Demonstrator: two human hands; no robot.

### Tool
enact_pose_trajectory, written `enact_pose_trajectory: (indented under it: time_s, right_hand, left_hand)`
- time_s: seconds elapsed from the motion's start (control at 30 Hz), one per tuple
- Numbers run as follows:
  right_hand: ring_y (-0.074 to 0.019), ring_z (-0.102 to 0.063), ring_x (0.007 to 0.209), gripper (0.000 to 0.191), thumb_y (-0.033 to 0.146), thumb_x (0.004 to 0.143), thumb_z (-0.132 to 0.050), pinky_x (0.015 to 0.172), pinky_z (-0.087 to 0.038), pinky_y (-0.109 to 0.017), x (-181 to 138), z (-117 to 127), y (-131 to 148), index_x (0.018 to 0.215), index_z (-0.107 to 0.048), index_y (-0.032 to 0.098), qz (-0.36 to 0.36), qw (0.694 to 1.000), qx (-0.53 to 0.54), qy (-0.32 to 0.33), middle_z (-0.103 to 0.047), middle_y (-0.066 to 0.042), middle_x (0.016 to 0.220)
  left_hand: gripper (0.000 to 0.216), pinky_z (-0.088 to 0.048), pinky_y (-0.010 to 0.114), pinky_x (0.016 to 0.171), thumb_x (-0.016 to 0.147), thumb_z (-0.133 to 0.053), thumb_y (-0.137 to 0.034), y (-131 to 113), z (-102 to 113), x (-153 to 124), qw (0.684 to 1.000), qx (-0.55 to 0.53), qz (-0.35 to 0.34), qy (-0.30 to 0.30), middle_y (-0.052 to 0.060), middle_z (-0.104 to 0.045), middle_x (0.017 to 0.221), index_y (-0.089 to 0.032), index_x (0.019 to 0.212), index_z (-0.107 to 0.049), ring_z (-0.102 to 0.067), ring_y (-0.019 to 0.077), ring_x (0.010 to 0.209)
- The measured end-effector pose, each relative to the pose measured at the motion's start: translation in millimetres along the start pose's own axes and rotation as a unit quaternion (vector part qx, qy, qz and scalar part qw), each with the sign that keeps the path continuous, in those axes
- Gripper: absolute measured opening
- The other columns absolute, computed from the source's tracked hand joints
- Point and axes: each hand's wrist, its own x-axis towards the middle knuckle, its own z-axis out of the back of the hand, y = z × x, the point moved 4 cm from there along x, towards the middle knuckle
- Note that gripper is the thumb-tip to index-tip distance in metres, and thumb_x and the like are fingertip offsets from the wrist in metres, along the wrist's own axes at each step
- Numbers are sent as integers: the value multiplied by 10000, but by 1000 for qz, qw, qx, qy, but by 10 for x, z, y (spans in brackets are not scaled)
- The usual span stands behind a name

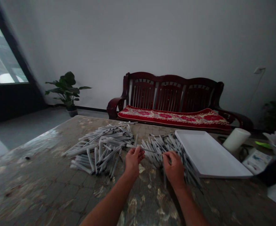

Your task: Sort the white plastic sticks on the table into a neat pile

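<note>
My left hand (132, 159) is closed in a pinch on a slim whitish pen (130, 146), which lies nearly level across the fingers. My right hand (174, 169) is closed too, its thumb and forefinger pinched at the thin right end of the same pen. To the left of my hands spreads a large heap of similar pens (105, 139), pale barrels with dark ends. Behind and beside my right hand lies a second heap of pens (152, 149), partly hidden by that hand.
A shallow white tray (218, 153) sits right of the second heap on the stone-patterned table (65, 188). Past it stand a white roll (236, 139) and a small box (257, 160). A dark wooden bench (168, 94) and a potted plant (68, 89) are beyond the table.
</note>
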Motion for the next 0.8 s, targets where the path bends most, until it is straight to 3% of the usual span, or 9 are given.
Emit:
enact_pose_trajectory:
  time_s: [0.17,0.27,0.37,0.47,0.57,0.63,0.73,0.8]
  right_hand:
    - [-216,-577,784,273,395,882,-472,762,-451,-337,62,257,-209,793,-632,192,-64,994,-41,-85,-634,-65,805]
    - [-227,-577,797,313,439,879,-463,774,-446,-351,72,305,-288,824,-649,192,-99,989,-71,-88,-642,-72,824]
    - [-247,-590,868,367,478,884,-448,821,-448,-375,59,266,-271,902,-664,182,-106,991,-49,-65,-660,-98,905]
    - [-243,-617,882,408,498,920,-402,806,-468,-356,14,215,-146,942,-654,179,-129,989,50,-42,-680,-107,939]
    - [-203,-636,755,445,504,975,-325,699,-468,-299,-43,140,99,907,-645,202,-138,980,132,50,-690,-65,833]
    - [-186,-627,697,440,502,989,-318,639,-436,-274,-81,90,286,901,-645,221,-111,978,127,126,-683,-33,760]
    - [-179,-615,640,386,474,978,-375,588,-382,-264,-120,27,432,838,-642,233,-84,979,74,169,-677,-16,696]
    - [-183,-618,639,352,426,964,-400,588,-368,-268,-128,-19,422,792,-643,238,-81,982,43,166,-679,-24,688]
  left_hand:
    - [374,-467,190,484,635,-784,-428,-128,112,131,996,15,-57,-64,-44,-602,684,-182,796,-552,-603,90,535]
    - [342,-434,191,468,692,-718,-465,-155,74,117,988,86,-122,-39,-35,-610,718,-189,828,-568,-594,97,531]
    - [229,-450,219,508,812,-605,-414,-182,-6,-3,949,214,-232,16,-7,-634,726,-198,887,-618,-608,130,572]
    - [184,-509,272,705,895,-503,-252,-193,-112,-205,851,371,-358,100,42,-687,891,-238,970,-671,-660,170,771]
    - [308,-480,311,865,891,-503,-134,-145,-215,-400,698,521,-457,178,55,-681,1077,-290,1086,-685,-634,204,976]
    - [341,-474,332,870,875,-551,-125,-110,-254,-469,612,590,-492,188,55,-672,1089,-303,1139,-675,-613,221,984]
    - [330,-472,369,864,855,-617,-160,-86,-286,-506,545,634,-515,191,60,-658,1092,-312,1142,-679,-586,241,967]
    - [325,-472,381,869,854,-618,-157,-83,-295,-512,545,627,-517,208,61,-651,1094,-317,1128,-686,-575,244,973]
